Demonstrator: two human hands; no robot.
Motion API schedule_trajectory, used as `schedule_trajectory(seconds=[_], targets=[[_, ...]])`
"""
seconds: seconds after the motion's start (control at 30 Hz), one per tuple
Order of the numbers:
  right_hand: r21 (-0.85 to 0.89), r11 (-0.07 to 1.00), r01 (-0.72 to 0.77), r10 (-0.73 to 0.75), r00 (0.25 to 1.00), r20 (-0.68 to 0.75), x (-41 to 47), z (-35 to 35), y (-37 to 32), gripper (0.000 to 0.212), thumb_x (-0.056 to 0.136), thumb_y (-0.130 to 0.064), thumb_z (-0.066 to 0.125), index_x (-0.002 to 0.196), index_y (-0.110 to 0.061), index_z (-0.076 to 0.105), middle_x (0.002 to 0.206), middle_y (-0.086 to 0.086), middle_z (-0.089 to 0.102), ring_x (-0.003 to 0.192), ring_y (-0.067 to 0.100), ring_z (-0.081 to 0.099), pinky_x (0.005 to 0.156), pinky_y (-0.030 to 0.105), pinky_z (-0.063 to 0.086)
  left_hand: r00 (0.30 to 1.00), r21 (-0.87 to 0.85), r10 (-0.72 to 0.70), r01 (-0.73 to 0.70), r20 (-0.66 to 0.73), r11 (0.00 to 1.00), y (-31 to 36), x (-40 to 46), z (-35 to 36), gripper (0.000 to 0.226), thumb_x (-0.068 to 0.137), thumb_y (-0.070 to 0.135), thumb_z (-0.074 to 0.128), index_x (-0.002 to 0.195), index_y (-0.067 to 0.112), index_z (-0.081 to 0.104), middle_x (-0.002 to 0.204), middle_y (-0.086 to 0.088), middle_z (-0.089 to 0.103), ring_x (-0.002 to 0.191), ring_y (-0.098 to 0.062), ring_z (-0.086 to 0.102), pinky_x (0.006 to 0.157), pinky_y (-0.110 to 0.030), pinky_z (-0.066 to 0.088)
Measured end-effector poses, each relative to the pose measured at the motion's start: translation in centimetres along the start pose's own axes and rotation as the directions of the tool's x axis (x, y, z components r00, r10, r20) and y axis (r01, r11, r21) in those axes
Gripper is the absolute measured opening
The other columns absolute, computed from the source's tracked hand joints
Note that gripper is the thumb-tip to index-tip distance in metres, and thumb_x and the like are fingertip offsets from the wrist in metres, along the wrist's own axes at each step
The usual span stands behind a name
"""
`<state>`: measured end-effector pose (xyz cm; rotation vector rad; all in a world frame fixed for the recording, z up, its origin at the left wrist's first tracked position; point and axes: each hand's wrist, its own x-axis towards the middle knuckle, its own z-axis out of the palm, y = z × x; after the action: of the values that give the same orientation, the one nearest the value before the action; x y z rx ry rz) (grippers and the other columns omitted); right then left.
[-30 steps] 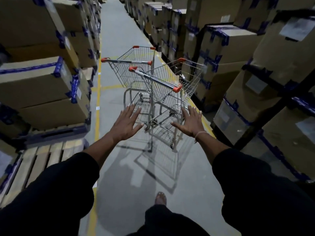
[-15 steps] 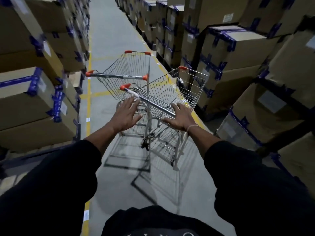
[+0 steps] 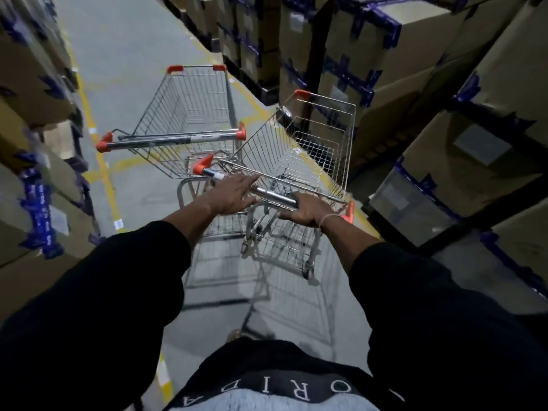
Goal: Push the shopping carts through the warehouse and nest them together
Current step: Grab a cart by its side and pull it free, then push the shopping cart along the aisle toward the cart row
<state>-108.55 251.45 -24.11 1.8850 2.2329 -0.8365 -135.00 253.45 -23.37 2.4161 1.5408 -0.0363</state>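
Observation:
Two wire shopping carts with orange corner caps stand in the aisle. The near cart is angled toward the right, and its front left corner sits beside the far cart's handle end. The far cart points straight up the aisle, its handle bar lying crosswise. My right hand is curled around the right part of the near cart's handle. My left hand lies flat on the left part of that bar, fingers stretched out and apart. Both baskets hold nothing.
Stacked cardboard boxes with blue tape crowd the right side, close to the near cart's front. More boxes line the left. Yellow floor lines mark the grey aisle, which runs on ahead.
I have stepped up to the near cart. Both hands moved from mid-air onto its handle, and the right hand closed around the bar. The carts look nearer and larger.

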Motion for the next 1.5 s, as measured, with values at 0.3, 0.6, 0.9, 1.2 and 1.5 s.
schedule_trajectory(seconds=[0.3, 0.6, 0.9, 1.2, 1.5], targets=[[-0.144, 0.963, -0.228, 0.223, 0.974, -0.047, 2.2, 0.0, -1.4, 0.094, 0.071, -0.104, 0.036, 0.078, -0.016, 0.068, 0.073, 0.005, 0.067, 0.068, 0.025, 0.063, 0.057, 0.032, 0.042, 0.977, 0.109, 0.195, -0.203, 0.08, 0.973, -3.5, 5.9, -0.3, 0.083, 0.082, 0.095, 0.019, 0.073, 0.02, 0.054, 0.067, 0.003, 0.057, 0.065, -0.018, 0.058, 0.08, -0.04, 0.051], [-0.082, 0.959, -0.27, 0.267, 0.962, -0.051, 0.8, 0.1, -2.2, 0.092, 0.064, -0.107, 0.036, 0.061, -0.016, 0.05, 0.059, 0.003, 0.05, 0.057, 0.023, 0.05, 0.057, 0.033, 0.038, 0.966, 0.113, 0.251, -0.256, 0.059, 0.96, -3.4, 5.6, 0.0, 0.105, 0.055, 0.108, -0.008, 0.06, 0.02, 0.049, 0.058, 0.0, 0.053, 0.051, -0.017, 0.049, 0.065, -0.03, 0.05], [-0.051, 0.938, -0.344, 0.342, 0.939, -0.046, -4.5, 3.4, -2.7, 0.093, 0.063, -0.106, 0.042, 0.067, -0.015, 0.057, 0.066, 0.006, 0.058, 0.063, 0.024, 0.057, 0.065, 0.035, 0.047, 0.957, 0.17, 0.271, -0.286, 0.106, 0.943, -0.8, 1.2, 1.1, 0.094, 0.068, 0.103, 0.012, 0.059, 0.018, 0.05, 0.057, -0.001, 0.056, 0.051, -0.018, 0.055, 0.058, -0.028, 0.04], [-0.003, 0.911, -0.412, 0.411, 0.909, -0.068, -14.5, 8.6, -3.8, 0.091, 0.06, -0.105, 0.038, 0.064, -0.016, 0.053, 0.067, 0.004, 0.058, 0.065, 0.023, 0.057, 0.065, 0.034, 0.044, 0.918, 0.14, 0.371, -0.389, 0.138, 0.911, 3.6, -6.3, 3.3, 0.08, 0.077, 0.095, 0.024, 0.058, 0.02, 0.044, 0.054, 0.002, 0.046, 0.048, -0.016, 0.044, 0.054, -0.024, 0.033], [0.081, 0.848, -0.525, 0.53, 0.845, -0.07, -23.4, 13.5, -4.8, 0.087, 0.066, -0.103, 0.044, 0.065, -0.017, 0.055, 0.067, 0.001, 0.06, 0.067, 0.022, 0.059, 0.065, 0.032, 0.045, 0.853, 0.187, 0.51, -0.522, 0.109, 0.832, 7.8, -11.4, 5.5, 0.087, 0.072, 0.101, 0.022, 0.051, 0.019, 0.043, 0.047, 0.002, 0.047, 0.046, -0.016, 0.049, 0.054, -0.026, 0.033]])
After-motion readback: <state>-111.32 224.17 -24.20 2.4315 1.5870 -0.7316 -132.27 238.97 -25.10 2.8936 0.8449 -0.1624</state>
